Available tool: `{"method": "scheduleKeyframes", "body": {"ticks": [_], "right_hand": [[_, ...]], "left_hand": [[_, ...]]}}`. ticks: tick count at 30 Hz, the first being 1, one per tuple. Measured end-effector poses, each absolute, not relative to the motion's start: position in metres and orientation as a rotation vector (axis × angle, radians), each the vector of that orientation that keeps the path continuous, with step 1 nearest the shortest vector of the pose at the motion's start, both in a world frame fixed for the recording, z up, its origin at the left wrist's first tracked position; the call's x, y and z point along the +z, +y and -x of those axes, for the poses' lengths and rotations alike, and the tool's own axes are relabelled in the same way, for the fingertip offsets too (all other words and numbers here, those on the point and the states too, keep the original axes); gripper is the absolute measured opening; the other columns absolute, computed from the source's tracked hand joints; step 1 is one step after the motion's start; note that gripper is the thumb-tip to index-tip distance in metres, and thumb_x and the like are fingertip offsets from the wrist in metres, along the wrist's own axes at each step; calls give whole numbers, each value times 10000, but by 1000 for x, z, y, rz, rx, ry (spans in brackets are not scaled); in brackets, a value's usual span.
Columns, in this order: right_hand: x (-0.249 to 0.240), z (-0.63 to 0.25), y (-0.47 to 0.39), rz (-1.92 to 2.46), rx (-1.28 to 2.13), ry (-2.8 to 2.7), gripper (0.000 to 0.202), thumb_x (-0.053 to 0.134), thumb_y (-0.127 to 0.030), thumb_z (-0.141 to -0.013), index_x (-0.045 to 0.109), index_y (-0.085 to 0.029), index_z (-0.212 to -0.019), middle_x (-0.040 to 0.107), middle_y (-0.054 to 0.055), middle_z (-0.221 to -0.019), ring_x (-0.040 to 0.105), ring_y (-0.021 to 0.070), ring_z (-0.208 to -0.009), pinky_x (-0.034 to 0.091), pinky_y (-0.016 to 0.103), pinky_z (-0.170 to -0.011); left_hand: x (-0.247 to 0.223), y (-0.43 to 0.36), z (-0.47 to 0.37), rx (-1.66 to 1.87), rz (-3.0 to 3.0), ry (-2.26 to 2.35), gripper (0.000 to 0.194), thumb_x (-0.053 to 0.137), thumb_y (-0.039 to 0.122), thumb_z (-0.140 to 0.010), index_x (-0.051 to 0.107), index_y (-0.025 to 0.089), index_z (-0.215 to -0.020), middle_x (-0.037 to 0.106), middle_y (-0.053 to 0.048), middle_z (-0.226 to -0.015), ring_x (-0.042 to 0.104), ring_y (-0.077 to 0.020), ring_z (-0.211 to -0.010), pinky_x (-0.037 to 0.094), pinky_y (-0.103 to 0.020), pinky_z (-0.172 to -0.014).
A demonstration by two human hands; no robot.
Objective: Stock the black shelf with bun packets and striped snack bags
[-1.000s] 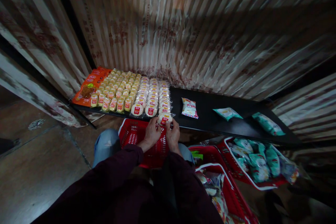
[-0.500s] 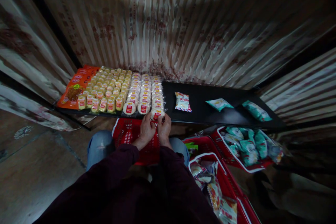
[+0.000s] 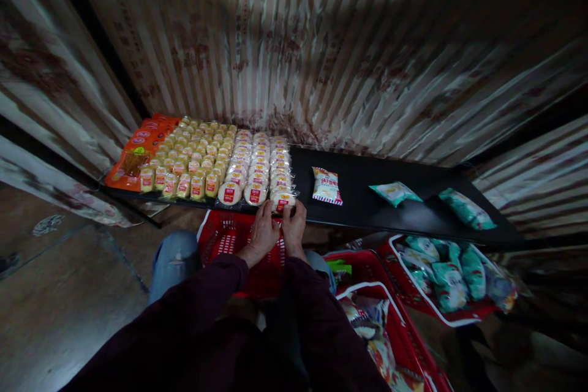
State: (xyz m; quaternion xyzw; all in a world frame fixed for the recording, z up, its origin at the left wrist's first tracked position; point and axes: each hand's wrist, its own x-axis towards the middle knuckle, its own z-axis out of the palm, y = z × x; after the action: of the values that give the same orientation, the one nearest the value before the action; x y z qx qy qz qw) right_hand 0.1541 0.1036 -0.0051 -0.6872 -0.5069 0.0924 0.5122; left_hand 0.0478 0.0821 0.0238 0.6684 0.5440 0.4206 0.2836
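My left hand [image 3: 264, 231] and my right hand [image 3: 294, 226] meet at the front of a shelf. Between their fingertips is a round, white wrapped cake [image 3: 282, 201] with a red label, at the near end of the right-hand row. Both hands have their fingers bent in against its lower edge, one from each side. Beside it lie two more rows of round wrapped cakes [image 3: 256, 193], overlapping from front to back. Farther left stand several rows of small yellow wrapped cakes [image 3: 197, 185], upright.
The black shelf [image 3: 349, 213] carries an orange packet [image 3: 138, 153] at its left end, a white-and-red packet [image 3: 326, 185] and teal packets [image 3: 467, 208] at right. Below are an empty-looking red basket [image 3: 229, 239], a basket of teal packets [image 3: 452, 285] and another of mixed packets [image 3: 374, 331].
The view has shifted a little, so the shelf sits slightly lower and farther right. My hands remain at the same front cake, which now lies flatter in line with its row.
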Motion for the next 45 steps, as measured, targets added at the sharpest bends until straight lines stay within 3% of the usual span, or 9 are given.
{"method": "scheduleKeyframes", "body": {"ticks": [11,18,25,33,38,41,45], "right_hand": [[-3,-154,117,1672,282,-1202,527,370,-515,-888,546,-104,-1168,597,211,-1188,543,281,-1119,417,466,-993],[-4,-162,120,1686,360,-1226,582,396,-529,-867,552,-62,-1178,593,241,-1205,553,294,-1125,415,463,-1005],[0,-169,125,1670,406,-1226,592,462,-543,-840,559,-83,-1201,598,223,-1231,553,296,-1149,409,474,-1020],[8,-166,143,1697,558,-1212,768,341,-605,-890,364,-64,-1436,415,232,-1474,390,304,-1366,304,480,-1109],[5,-161,154,1756,544,-1197,775,308,-615,-890,380,-63,-1430,484,240,-1417,437,324,-1329,326,496,-1082],[4,-161,153,1780,533,-1216,766,302,-613,-893,370,-79,-1439,503,233,-1401,460,327,-1310,347,493,-1061],[6,-163,153,1774,518,-1268,799,289,-624,-887,351,-54,-1443,467,246,-1428,424,334,-1337,327,502,-1079]], "left_hand": [[21,88,-48,1006,-1962,1468,662,416,-7,-753,395,81,-1409,401,-202,-1480,346,-268,-1409,355,-468,-1153],[11,86,-48,706,-2386,1380,626,379,-37,-812,381,87,-1425,296,-173,-1552,211,-255,-1462,353,-429,-1157],[3,90,-51,592,-2577,1442,548,371,-3,-855,405,32,-1401,339,-193,-1523,214,-253,-1454,348,-407,-1161],[6,87,-49,648,-2568,1422,548,434,18,-782,490,35,-1327,280,-189,-1551,164,-275,-1468,342,-428,-1162],[7,87,-47,664,-2536,1392,637,450,13,-730,444,31,-1367,272,-201,-1552,162,-289,-1472,346,-451,-1152],[7,89,-46,643,-2545,1418,648,429,25,-769,400,81,-1414,308,-168,-1547,220,-282,-1461,380,-459,-1113],[1,96,-43,678,-2632,1445,494,397,91,-882,466,117,-1371,382,-128,-1520,282,-262,-1441,362,-458,-1113]]}}
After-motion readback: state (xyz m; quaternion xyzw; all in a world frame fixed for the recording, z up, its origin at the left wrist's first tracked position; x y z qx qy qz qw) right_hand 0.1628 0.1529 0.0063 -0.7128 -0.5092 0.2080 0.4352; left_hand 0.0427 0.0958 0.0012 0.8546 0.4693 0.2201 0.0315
